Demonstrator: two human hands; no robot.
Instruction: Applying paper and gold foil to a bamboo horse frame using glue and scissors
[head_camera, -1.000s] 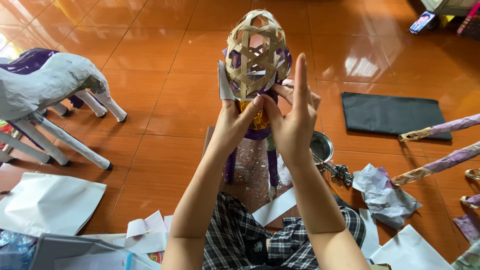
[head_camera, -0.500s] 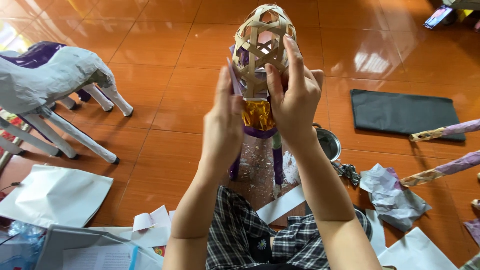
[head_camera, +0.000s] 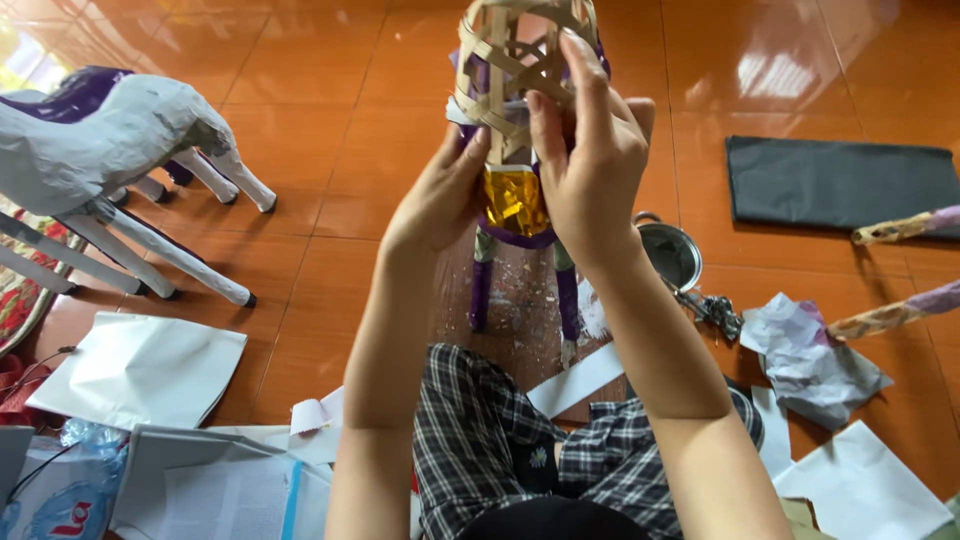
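Both hands are up on the piece, and going left to right: the left hand (head_camera: 440, 195) cups the near-left side of the woven bamboo frame (head_camera: 520, 60), thumb pressed at the point where the lattice meets the gold foil panel (head_camera: 512, 200); the right hand (head_camera: 590, 165) grips the front-right of that same frame, fingers (head_camera: 580, 75) stretched upward along the strips and pinching them, so neither hand is free; the frame stands straight ahead of the person and a little above the wrists, long axis upright, perched on purple legs (head_camera: 482, 290) planted on the orange tiled floor (head_camera: 330, 140); the right hand sits higher and deeper into the lattice, the left lower, near the foil; off to the far left stands a grey paper-covered animal figure (head_camera: 110, 140), well apart; white paper sheets (head_camera: 140, 365) lie below it; to the right, a small metal bowl (head_camera: 670, 255) sits just beside the legs, then crumpled paper (head_camera: 810, 360), and a dark sheet (head_camera: 840, 185) farther out.
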